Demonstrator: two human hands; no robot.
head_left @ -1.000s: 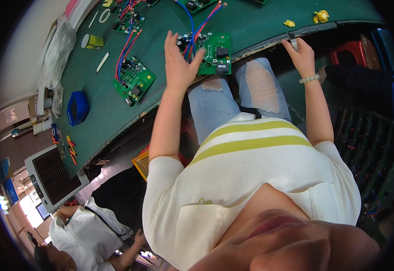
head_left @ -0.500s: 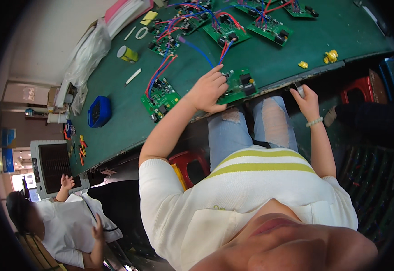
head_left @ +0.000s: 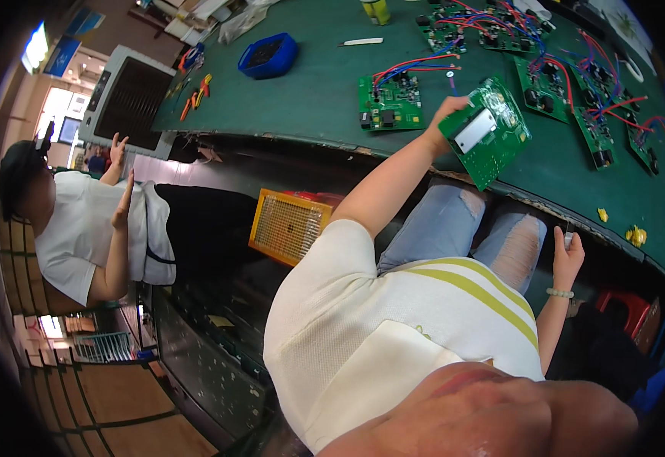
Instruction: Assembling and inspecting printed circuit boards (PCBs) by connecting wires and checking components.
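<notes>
My left hand is closed on the edge of a green circuit board, held up at a tilt over the table's front edge. A pale rectangular plate lies across the board's visible face. My fingertips are partly hidden behind the board. Below the table edge, near my knee, my right hand pinches a small silvery piece whose kind I cannot make out. To the left of the held board, another circuit board with red and blue wires lies flat on the table.
Several wired boards crowd the right of the green table. Yellow crumpled bits lie near its edge. Farther left are a blue bin, a white pen-like stick and hand tools. Another person sits at left.
My left hand has raised the circuit board from the table and tilted it, so the face with the pale plate shows. The view has swung left. My right hand still holds the silvery piece.
</notes>
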